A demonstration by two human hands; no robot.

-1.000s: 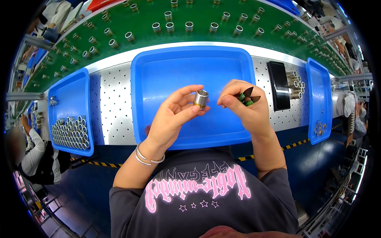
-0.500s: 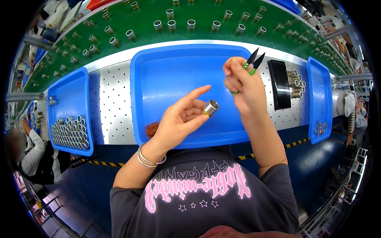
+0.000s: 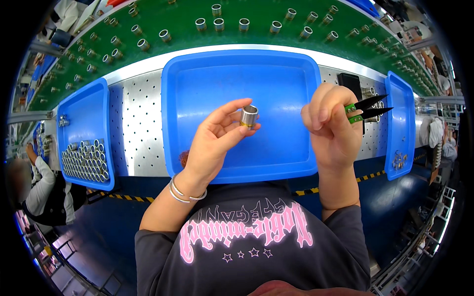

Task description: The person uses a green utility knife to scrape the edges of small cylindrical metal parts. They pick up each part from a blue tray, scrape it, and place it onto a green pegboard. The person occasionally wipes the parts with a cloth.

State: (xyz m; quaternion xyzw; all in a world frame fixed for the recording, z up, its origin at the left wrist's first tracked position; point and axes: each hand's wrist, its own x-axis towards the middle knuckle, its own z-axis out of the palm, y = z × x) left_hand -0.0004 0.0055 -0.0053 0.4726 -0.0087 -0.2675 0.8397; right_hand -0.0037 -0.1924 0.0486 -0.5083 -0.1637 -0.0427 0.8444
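Observation:
My left hand point(image 3: 217, 140) holds a small metal ring sleeve point(image 3: 248, 116) between thumb and fingertips, over the middle of a large blue tray point(image 3: 237, 74). My right hand point(image 3: 331, 126) is closed around green-handled thread snips point(image 3: 368, 109), whose black blades point right past the tray's right edge. The two hands are apart, the snips well clear of the sleeve.
A blue bin point(image 3: 84, 133) at the left holds several rows of metal sleeves. A narrow blue bin point(image 3: 401, 123) stands at the right, beside a black block point(image 3: 351, 81). More sleeves ride on the green conveyor point(image 3: 237, 22) behind. Another person point(image 3: 34, 187) sits at the far left.
My right hand with the snips has swung away from the sleeve, up and then right. My left hand turned the sleeve and keeps it over the tray's middle.

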